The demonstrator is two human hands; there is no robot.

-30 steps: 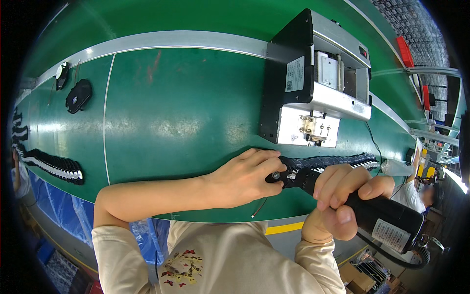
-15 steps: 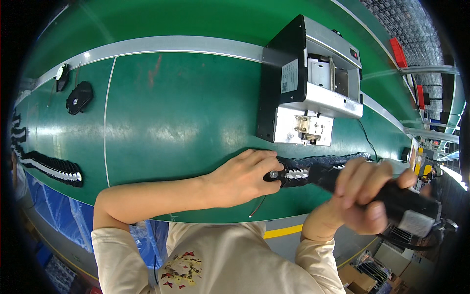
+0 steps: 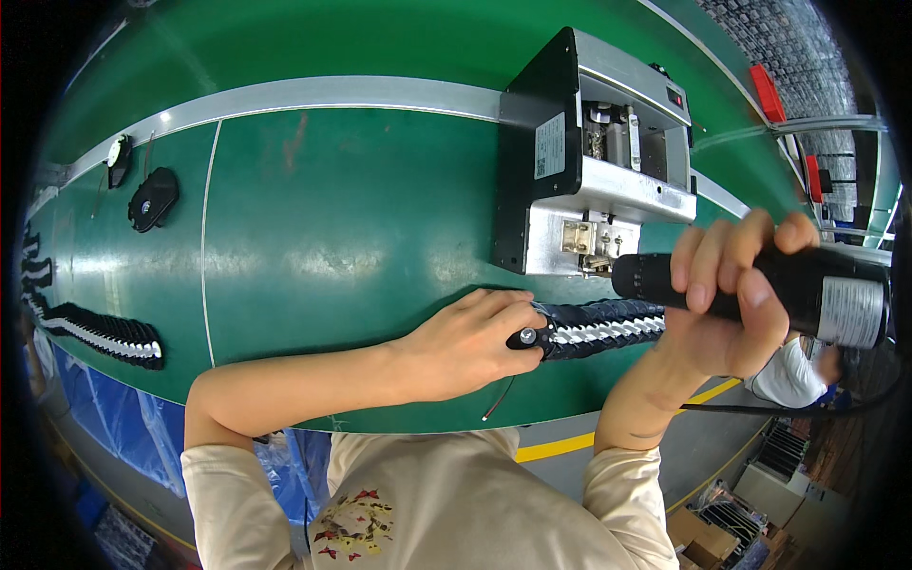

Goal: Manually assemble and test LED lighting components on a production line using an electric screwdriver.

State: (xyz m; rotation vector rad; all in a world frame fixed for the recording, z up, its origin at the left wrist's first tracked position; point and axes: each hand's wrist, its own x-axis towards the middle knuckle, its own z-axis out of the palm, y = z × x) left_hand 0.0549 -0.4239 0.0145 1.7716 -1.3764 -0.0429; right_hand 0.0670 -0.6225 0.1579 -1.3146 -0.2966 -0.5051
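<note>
R hand (image 3: 727,304) fingers clamped on black power screwdriver (image 3: 760,285), long axis horiz., tip pointing left. L hand (image 3: 465,347) fingers pinch small black part (image 3: 525,337) at end of black-white strip (image 3: 603,328) on green worktop (image 3: 332,237).

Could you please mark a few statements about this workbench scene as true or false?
1. The right hand grips a black power tool. True.
2. The left hand rests on the grey machine. False: it holds a small black part at the end of the row of black parts on the green belt.
3. The tool is lying on the belt. False: it is held up above the row.
4. Another row of black parts lies at the far left. True.
5. The belt is red. False: it is green.
</note>
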